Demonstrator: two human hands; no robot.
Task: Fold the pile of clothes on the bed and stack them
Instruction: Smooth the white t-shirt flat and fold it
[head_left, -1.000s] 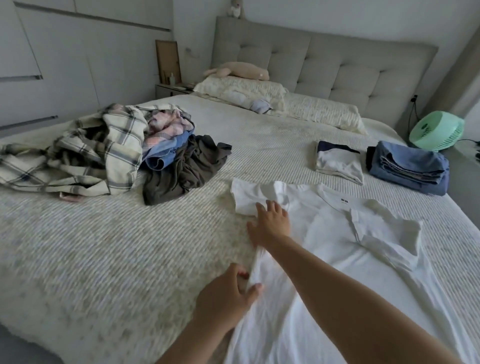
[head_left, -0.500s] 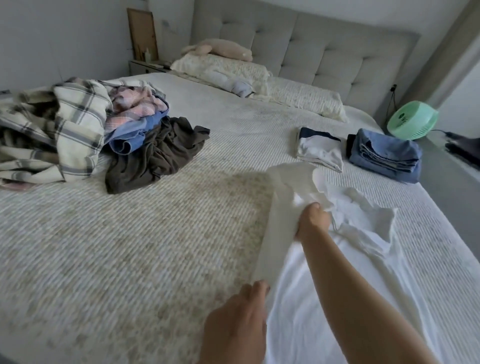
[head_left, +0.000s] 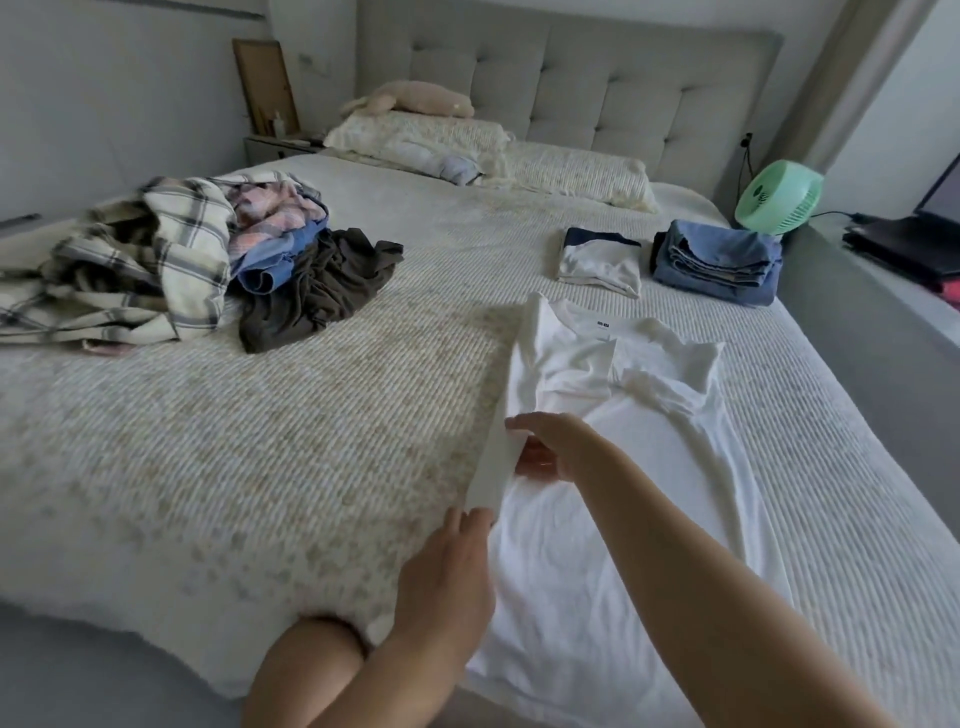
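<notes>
Clothes lie in three places on the bed (head_left: 260, 467). An unfolded pile (head_left: 197, 254) sits toward the left edge: a plaid shirt (head_left: 156, 249), a pink checked piece (head_left: 270, 213), a blue garment (head_left: 275, 260) and a dark brown garment (head_left: 322, 280) that spills toward the middle of the bed. Near the right edge lie two folded items just beside each other, a white and navy folded top (head_left: 597, 260) and a folded blue stack (head_left: 717, 260).

A white T-shirt (head_left: 623, 493) is spread at the near right part of the bed, collar toward the headboard (head_left: 571, 88), hem hanging at the near edge. Its left side is lifted into a raised fold. The left hand (head_left: 447, 571) pinches that fold low down, fingers and thumb closed on the cloth. The right hand (head_left: 550, 447) grips the same fold further up, thumb on top and fingers curled underneath the fabric. The right sleeve of the T-shirt lies crumpled inward on the chest.

Pillows (head_left: 519, 156) lie along the headboard, with a beige soft toy (head_left: 415, 98) on top of the left one. A green fan (head_left: 779, 197) stands just off the far right corner of the bed, and a laptop (head_left: 914, 234) lies on a ledge beyond it.
</notes>
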